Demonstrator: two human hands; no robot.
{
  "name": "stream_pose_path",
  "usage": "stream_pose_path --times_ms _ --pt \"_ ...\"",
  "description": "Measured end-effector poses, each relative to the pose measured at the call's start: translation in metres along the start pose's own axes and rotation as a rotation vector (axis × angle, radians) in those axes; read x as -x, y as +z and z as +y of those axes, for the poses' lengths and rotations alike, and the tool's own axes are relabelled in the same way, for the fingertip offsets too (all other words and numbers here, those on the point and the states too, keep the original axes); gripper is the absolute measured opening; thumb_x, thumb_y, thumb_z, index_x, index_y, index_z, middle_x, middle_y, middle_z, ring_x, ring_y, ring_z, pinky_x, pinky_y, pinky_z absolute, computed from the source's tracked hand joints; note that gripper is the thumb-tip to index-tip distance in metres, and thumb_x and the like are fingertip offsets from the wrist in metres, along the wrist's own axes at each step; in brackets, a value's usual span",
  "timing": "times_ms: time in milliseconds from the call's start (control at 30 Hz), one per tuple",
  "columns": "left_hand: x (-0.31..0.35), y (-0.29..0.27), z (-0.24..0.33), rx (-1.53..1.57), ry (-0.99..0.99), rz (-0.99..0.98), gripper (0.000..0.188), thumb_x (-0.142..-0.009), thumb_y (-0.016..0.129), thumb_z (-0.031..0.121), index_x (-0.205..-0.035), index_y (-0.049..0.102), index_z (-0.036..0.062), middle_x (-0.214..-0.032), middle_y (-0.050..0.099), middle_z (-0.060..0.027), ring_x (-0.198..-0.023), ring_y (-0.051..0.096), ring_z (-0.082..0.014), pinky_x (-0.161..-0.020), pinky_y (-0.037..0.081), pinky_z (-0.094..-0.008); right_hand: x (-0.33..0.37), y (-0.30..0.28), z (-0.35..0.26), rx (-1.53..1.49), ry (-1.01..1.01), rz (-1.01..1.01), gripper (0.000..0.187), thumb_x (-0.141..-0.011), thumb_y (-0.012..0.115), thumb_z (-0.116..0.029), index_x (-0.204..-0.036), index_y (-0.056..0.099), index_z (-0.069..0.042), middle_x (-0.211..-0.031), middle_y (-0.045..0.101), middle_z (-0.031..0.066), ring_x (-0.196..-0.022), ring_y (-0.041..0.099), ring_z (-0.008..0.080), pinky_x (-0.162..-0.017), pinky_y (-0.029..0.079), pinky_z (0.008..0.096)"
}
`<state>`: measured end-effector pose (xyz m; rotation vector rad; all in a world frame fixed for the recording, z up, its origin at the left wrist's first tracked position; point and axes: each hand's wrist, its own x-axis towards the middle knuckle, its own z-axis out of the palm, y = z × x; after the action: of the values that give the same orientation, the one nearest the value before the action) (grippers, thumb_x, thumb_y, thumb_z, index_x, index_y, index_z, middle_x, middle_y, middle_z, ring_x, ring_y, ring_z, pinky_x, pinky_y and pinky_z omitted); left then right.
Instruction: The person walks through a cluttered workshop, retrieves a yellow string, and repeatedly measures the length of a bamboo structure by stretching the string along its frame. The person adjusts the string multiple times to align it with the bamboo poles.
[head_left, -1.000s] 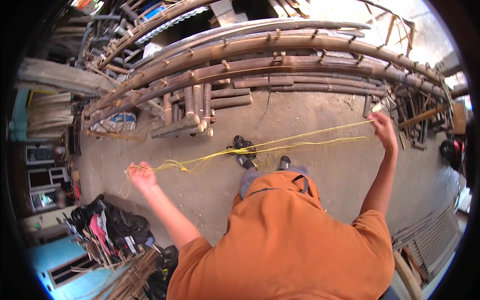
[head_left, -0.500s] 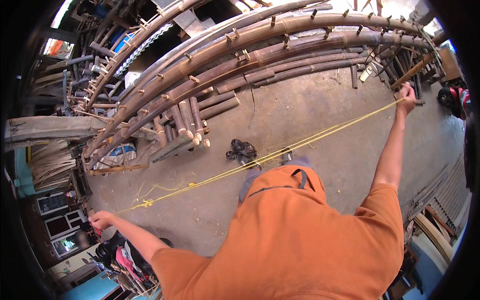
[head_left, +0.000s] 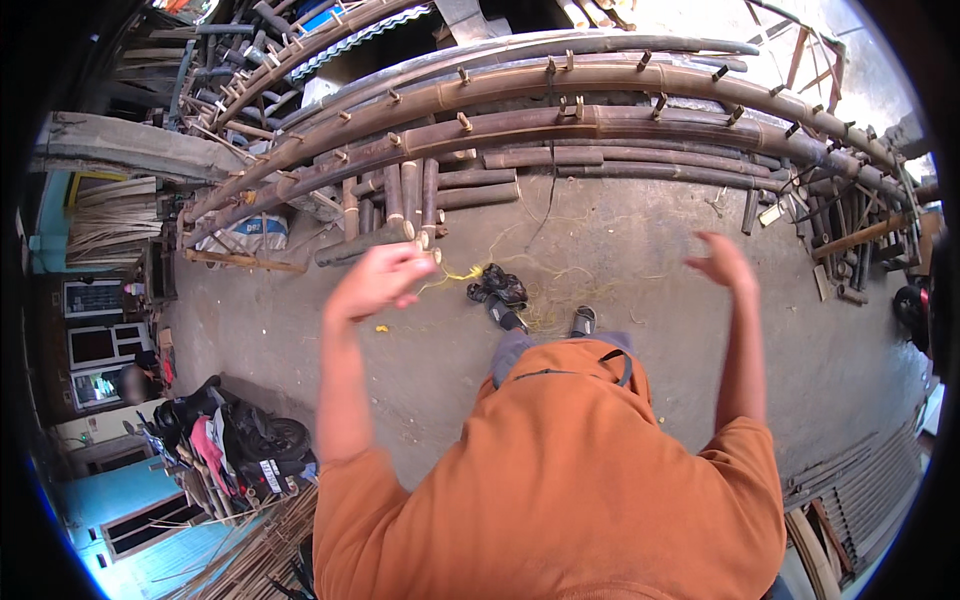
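My left hand [head_left: 382, 280], blurred by motion, is raised left of my feet with its fingers curled. A strand of yellow twine [head_left: 458, 274] runs from its fingertips to a bunched yellow knot beside a crumpled black plastic bag [head_left: 505, 287]. Part of the grip is hidden by the blur. Out to the right, my right hand [head_left: 724, 262] hangs over the floor with thumb and fingers apart and nothing visible in them. Thin loose strands lie on the floor around the bag and near my sandalled feet.
Long curved bamboo poles [head_left: 520, 128] with short pegs span the far side, with cut bamboo lengths [head_left: 412, 195] below their left part. A parked motorbike [head_left: 270, 435] stands at lower left; corrugated sheets [head_left: 870, 480] lie at lower right. A person [head_left: 140, 380] is at far left.
The twine stretched between my hands has gone slack and left my right hand. Both hands have come inward, the left moving right and farther out. The view has shifted slightly.
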<state>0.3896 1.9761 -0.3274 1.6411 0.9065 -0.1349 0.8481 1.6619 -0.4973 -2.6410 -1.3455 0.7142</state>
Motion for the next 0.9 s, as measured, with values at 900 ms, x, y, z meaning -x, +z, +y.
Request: stream_pose_path --times_ms 900 --pt "-0.001 -0.027 -0.043 -0.272 0.329 1.153 0.04 -0.095 0.06 0.023 -0.131 0.055 0.0062 -0.121 0.056 -0.0123 -0.109 0.056 -0.0237 -0.096 0.045 -0.0385 0.046 -0.047 -0.17 -1.231 -0.467 -0.072 0.022 -0.099 0.057 -0.021 -0.096 0.067 -0.001 -0.074 0.052 -0.0051 -0.068 0.042 0.0046 -0.06 0.037 0.023"
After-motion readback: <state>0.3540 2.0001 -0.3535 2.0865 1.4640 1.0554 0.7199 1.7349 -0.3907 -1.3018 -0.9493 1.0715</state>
